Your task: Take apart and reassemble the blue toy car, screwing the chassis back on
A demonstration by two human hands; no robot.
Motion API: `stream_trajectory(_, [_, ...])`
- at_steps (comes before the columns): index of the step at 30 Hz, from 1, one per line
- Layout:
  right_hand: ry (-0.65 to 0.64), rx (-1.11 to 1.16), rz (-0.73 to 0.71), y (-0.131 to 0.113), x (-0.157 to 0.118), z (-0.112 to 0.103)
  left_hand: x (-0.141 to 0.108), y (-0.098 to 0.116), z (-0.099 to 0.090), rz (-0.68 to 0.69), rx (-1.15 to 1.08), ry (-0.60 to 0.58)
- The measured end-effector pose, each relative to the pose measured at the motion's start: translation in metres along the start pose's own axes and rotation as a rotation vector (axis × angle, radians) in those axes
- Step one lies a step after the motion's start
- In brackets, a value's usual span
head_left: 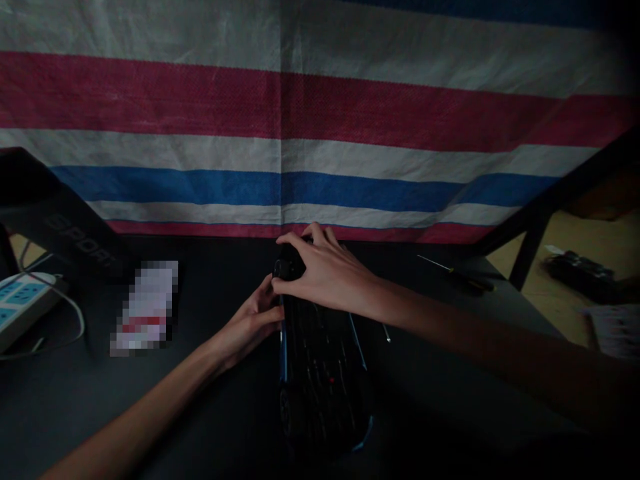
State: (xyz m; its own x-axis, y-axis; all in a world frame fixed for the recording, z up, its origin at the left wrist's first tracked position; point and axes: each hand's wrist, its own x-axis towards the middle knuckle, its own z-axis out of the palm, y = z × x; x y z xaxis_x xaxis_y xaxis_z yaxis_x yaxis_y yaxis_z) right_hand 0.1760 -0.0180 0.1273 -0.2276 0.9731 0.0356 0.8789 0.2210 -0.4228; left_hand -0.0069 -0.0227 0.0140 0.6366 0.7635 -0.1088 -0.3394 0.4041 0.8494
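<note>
A toy car point(325, 380) lies upside down on the dark table, its black underside facing up and blue body edges showing along its sides. Against its left flank, close to the far end, my left hand point(257, 320) grips it with bent fingers. My right hand point(320, 267) is curled over the far end, thumb and fingers around a black wheel point(289, 265). That hand hides much of the far end. Beside the car, the tip of a thin metal rod point(387, 335) pokes out below my right forearm.
A screwdriver point(470, 279) lies at the right. On the left are a blurred-out pale packet or phone point(150, 303), a power strip point(25, 307) with a cable, and a dark object marked SPORT point(80, 240). A striped sheet point(280, 100) hangs behind the table.
</note>
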Motion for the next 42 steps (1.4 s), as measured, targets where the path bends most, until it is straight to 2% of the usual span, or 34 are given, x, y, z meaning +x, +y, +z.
stream_trajectory(9, [0.002, -0.114, -0.016, -0.005, -0.004, -0.011, -0.001, -0.001, 0.002, -0.003, -0.039, 0.036])
stream_trajectory(16, [0.022, -0.154, -0.016, -0.009, -0.005, -0.015, 0.001, -0.002, 0.0, 0.03, -0.041, -0.032])
stream_trajectory(23, [0.053, -0.169, -0.025, -0.004, -0.008, -0.018, 0.001, -0.002, 0.0, 0.01, -0.056, -0.033])
stream_trajectory(32, [0.051, -0.208, -0.008, -0.009, -0.015, -0.03, 0.001, -0.001, 0.003, 0.008, -0.042, -0.034])
stream_trajectory(35, [0.007, -0.183, 0.008, -0.003, -0.012, -0.026, 0.001, 0.0, 0.004, -0.001, -0.038, -0.037])
stream_trajectory(42, [-0.098, -0.119, 0.108, 0.012, 0.002, -0.003, 0.002, -0.001, 0.001, 0.001, -0.034, -0.045])
